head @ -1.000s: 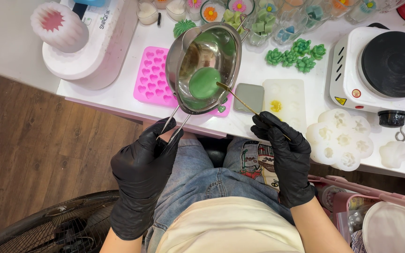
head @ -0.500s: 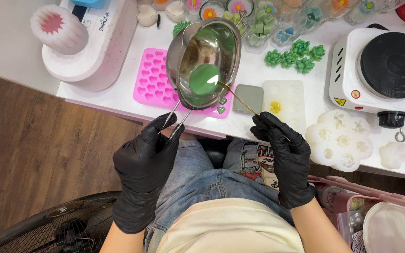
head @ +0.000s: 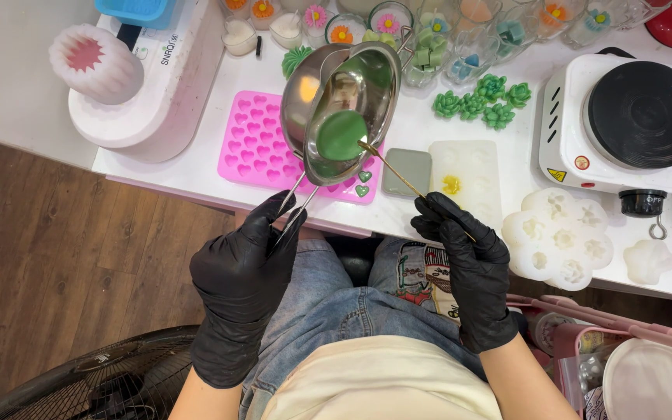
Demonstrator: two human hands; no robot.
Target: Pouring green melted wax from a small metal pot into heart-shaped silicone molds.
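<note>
Both my hands wear black gloves. My left hand (head: 243, 268) grips the wire handle of a steel melting pot (head: 341, 109), tilted above the pink heart mould (head: 258, 148). Green liquid wax (head: 341, 134) pools inside the pot near its lower lip. My right hand (head: 464, 257) holds a thin golden stirring stick (head: 398, 175) whose tip touches the pot's rim at the wax. Two hearts at the mould's lower right corner (head: 362, 183) are filled green.
A white hot plate (head: 624, 124) stands at the right. White flower moulds (head: 558, 233), a white block mould (head: 468, 179), a grey pad (head: 407, 171), green succulent wax pieces (head: 480, 99) and several candle jars fill the table. A white machine (head: 145, 93) stands left. A fan (head: 103, 381) is on the floor.
The pot has tipped a little further, and the green wax has slid toward its lower lip. Both hands hold nearly the same places.
</note>
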